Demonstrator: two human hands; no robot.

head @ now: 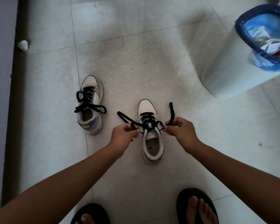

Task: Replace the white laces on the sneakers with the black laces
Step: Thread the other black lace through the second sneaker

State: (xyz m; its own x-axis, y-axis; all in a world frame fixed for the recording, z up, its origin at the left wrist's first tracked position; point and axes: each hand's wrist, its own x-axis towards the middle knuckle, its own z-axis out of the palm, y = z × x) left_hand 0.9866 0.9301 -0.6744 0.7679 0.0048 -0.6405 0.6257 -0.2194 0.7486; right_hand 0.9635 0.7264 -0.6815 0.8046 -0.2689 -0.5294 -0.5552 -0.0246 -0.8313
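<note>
At nine o'clock a dark baseboard (14,101) runs up the left edge of the tiled floor (136,54), with a white wad (23,45) lying against it at about ten o'clock.

Left of centre, the left sneaker (91,104) stands on the floor with its toe toward twelve o'clock. It is already threaded with a black lace (87,101), whose loops and ends spill out over both sides of the shoe.

At centre the left hand (124,136) pinches a doubled length of lace (148,122), its fingers (132,129) curled tight on it; a loop of this lace reaches out toward ten o'clock from the hand. The lace crosses over the tongue of the right sneaker (151,131), which stands on the floor between the two hands, toe toward twelve o'clock, black crossings showing up its eyelets.

The right hand (180,130) grips the other side of the same lace, fingers closed round it at the sneaker's three o'clock side, and the free end rises from the hand toward twelve o'clock. Both hands hold just above the sneaker's collar, apart from each other.

At two o'clock a white bin (229,62) lined with a blue bag (265,62) holds white scraps.

At six o'clock two feet in black sandals (197,206) stand on the floor.
</note>
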